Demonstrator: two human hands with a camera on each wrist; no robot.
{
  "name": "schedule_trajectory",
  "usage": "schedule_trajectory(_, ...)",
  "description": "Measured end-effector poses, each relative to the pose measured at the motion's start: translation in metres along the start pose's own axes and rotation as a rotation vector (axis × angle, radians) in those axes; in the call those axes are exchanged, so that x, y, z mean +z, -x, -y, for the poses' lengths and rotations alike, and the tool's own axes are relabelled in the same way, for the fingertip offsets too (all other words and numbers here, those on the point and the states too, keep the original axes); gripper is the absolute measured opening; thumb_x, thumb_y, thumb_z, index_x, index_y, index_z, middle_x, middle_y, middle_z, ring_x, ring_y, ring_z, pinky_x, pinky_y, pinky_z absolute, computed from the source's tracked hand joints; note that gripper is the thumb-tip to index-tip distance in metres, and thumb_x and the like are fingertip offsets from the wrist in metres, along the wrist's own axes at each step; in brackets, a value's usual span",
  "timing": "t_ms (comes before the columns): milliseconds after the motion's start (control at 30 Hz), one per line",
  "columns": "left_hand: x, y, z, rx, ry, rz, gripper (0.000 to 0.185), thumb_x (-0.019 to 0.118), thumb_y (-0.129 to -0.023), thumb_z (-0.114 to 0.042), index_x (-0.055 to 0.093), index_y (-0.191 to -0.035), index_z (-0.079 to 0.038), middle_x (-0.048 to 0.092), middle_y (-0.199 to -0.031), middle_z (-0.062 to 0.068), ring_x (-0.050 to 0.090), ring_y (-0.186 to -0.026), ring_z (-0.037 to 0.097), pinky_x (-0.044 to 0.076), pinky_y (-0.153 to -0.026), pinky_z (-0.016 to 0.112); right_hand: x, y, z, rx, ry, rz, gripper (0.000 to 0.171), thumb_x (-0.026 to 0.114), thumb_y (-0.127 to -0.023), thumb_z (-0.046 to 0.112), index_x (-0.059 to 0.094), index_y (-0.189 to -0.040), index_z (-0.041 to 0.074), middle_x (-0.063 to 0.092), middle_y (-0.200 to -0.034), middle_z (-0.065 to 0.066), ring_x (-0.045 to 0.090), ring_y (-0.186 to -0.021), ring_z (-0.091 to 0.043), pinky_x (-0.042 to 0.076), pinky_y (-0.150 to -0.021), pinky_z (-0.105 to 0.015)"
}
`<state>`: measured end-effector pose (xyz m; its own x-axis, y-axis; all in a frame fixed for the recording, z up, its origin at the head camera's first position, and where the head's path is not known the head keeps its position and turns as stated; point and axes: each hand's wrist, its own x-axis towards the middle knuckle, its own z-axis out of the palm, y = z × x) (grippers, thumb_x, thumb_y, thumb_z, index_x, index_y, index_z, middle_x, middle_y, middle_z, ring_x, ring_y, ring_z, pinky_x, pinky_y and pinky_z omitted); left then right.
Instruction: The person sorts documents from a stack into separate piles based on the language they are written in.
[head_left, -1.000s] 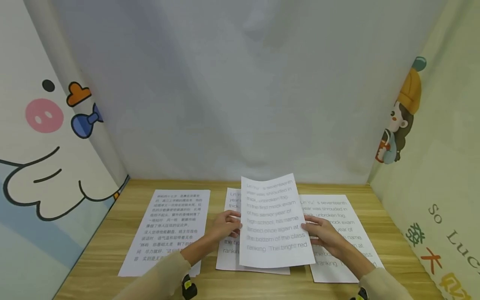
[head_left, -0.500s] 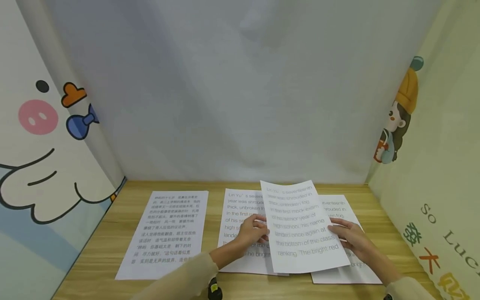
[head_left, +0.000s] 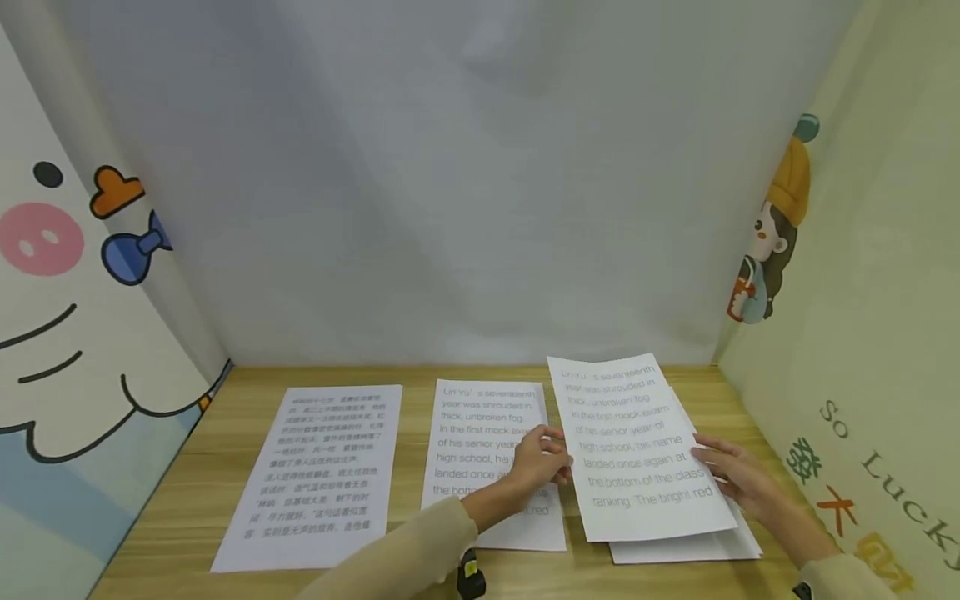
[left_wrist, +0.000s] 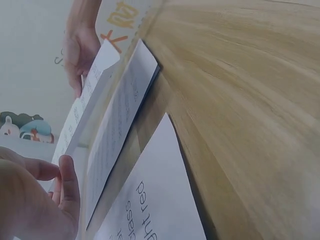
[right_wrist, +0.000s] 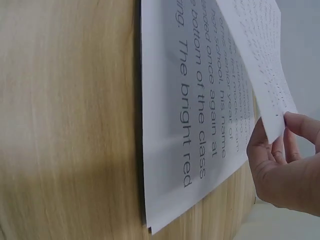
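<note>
Both hands hold one printed sheet of paper [head_left: 637, 450] by its side edges, raised and slightly bowed. My left hand [head_left: 536, 462] pinches its left edge, thumb against fingers in the left wrist view. On the opposite edge, my right hand [head_left: 738, 479] pinches the sheet between thumb and fingers, as the right wrist view shows. Beneath the held sheet lies the right paper stack [right_wrist: 200, 130], mostly covered in the head view. The middle paper stack [head_left: 480, 417], with the same English text, lies under and behind my left hand and forearm.
A stack of sheets with Chinese text [head_left: 315, 467] lies on the left of the wooden table [head_left: 172, 500]. A white cloth wall [head_left: 465, 183] closes the back, and printed panels stand at both sides.
Both hands have carried the sheet rightward, from over the middle stack to above the right stack. The middle stack is now more exposed. The head view has turned slightly right.
</note>
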<state>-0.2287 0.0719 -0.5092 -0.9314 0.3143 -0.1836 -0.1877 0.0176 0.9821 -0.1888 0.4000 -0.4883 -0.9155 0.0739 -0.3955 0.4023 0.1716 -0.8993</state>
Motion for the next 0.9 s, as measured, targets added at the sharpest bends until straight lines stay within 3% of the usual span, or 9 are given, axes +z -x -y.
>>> schedule_trajectory(133,0.014,-0.008,0.003,0.008,-0.003,-0.008,0.036,0.066,-0.086,0.006,0.057,-0.121,0.000,0.070,-0.088,0.008,0.061,-0.058,0.008,0.056,-0.054,0.020,-0.011,-0.002,-0.005,-0.001,0.022,-0.007,0.073,0.059,-0.104,0.024,0.021,-0.157,-0.007,0.068,-0.097,0.018,0.067,-0.090,-0.003,0.059,-0.079,-0.027)
schedule_trajectory(633,0.039,-0.015,0.026,0.027,-0.027,0.000,0.034,0.064,-0.082,0.010,0.058,-0.114,0.001,0.069,-0.079,0.007,0.063,-0.055,0.009,0.059,-0.053,0.024,-0.035,0.000,-0.023,0.031,0.033,-0.023,0.058,0.063,-0.102,0.024,0.045,-0.149,-0.004,0.073,-0.097,0.016,0.070,-0.089,-0.005,0.060,-0.078,-0.027)
schedule_trajectory(900,0.044,-0.013,0.029,0.012,0.000,0.051,0.034,0.063,-0.084,0.013,0.056,-0.115,0.004,0.070,-0.082,0.014,0.062,-0.056,0.010,0.061,-0.055,0.027,-0.041,-0.003,-0.032,0.033,0.069,-0.032,0.051,0.064,-0.101,0.021,0.053,-0.142,-0.007,0.075,-0.097,0.011,0.072,-0.087,-0.009,0.061,-0.075,-0.030)
